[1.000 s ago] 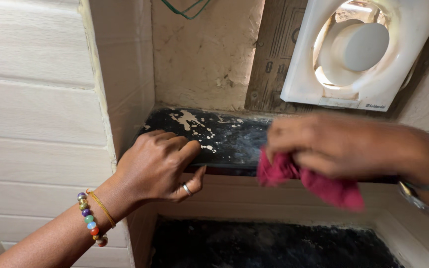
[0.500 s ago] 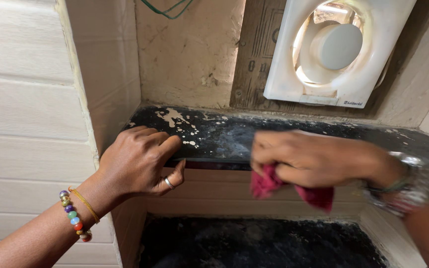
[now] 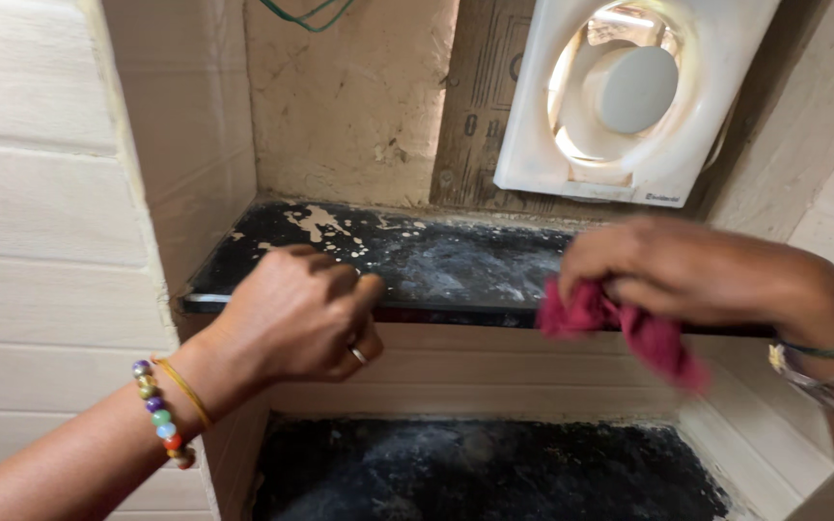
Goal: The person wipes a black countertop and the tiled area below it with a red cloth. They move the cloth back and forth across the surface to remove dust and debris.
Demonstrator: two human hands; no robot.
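Note:
A dark stone ledge (image 3: pixel 436 265) with white paint splashes runs below a wall recess. My left hand (image 3: pixel 296 314) rests on its front edge, fingers curled over the lip, a ring on one finger and a bead bracelet on the wrist. My right hand (image 3: pixel 697 275) grips a crumpled red cloth (image 3: pixel 620 328) against the ledge's front edge, to the right of the middle. This hand is blurred. Bangles sit on the right wrist.
A white exhaust fan (image 3: pixel 629 96) leans on the back wall above the ledge, beside a brown board (image 3: pixel 470 106). Pale tiled walls (image 3: pixel 41 222) flank the recess. A lower dark stone surface (image 3: pixel 494 473) lies beneath. A green wire (image 3: pixel 301 14) hangs at the top.
My right hand has swept the red cloth rightward along the ledge after a stroke to the left. My left hand's fingers have slid slightly off the top toward the front edge.

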